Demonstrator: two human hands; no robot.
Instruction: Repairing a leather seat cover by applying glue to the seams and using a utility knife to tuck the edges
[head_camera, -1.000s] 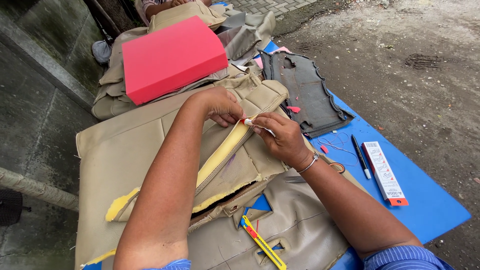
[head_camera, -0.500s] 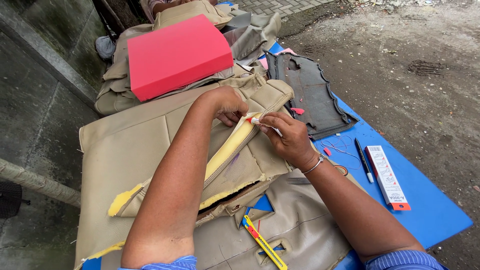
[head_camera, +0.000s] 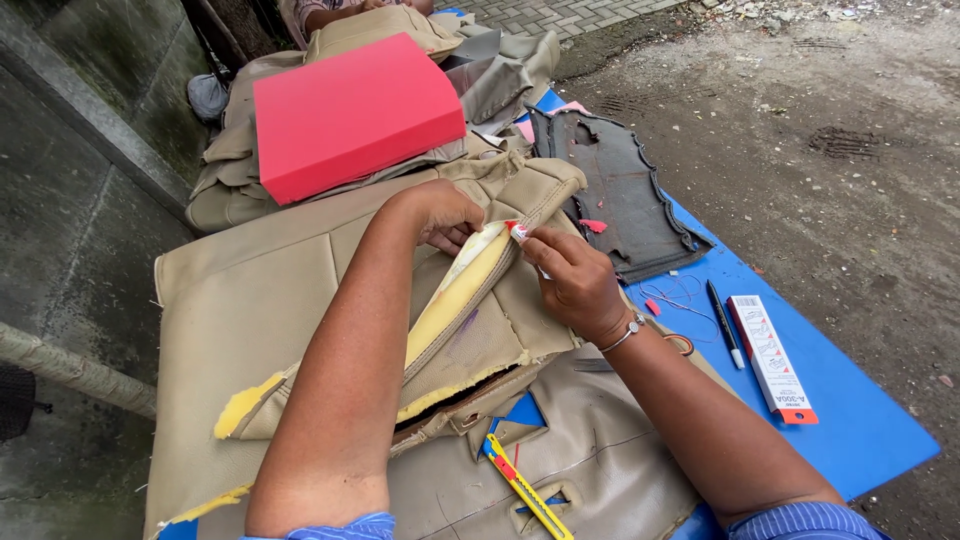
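Change since earlier frames: both hands are found slightly further up the seam toward the folded top edge; the small tool tip is kept at the same seam.
Seat cover: a beige seat cover (head_camera: 260, 300) is laid across the blue table (head_camera: 850, 440), with yellow foam (head_camera: 455, 300) exposed along an opened seam.
Left hand: the left hand (head_camera: 440, 212) is curled, its fingers closed on the upper flap of the seam.
Right hand: the right hand (head_camera: 575, 280) is pinched on a small red-and-white tool (head_camera: 518, 231), whose tip is set at the seam.
Near items: a yellow utility knife (head_camera: 525, 490) is lying on the lower panel.
Table edge: a black pen (head_camera: 725, 322) and a white-and-orange box (head_camera: 772, 357) are placed side by side.
Further back: a dark grey cover (head_camera: 625, 195) and a red foam block (head_camera: 350, 112) are seen.
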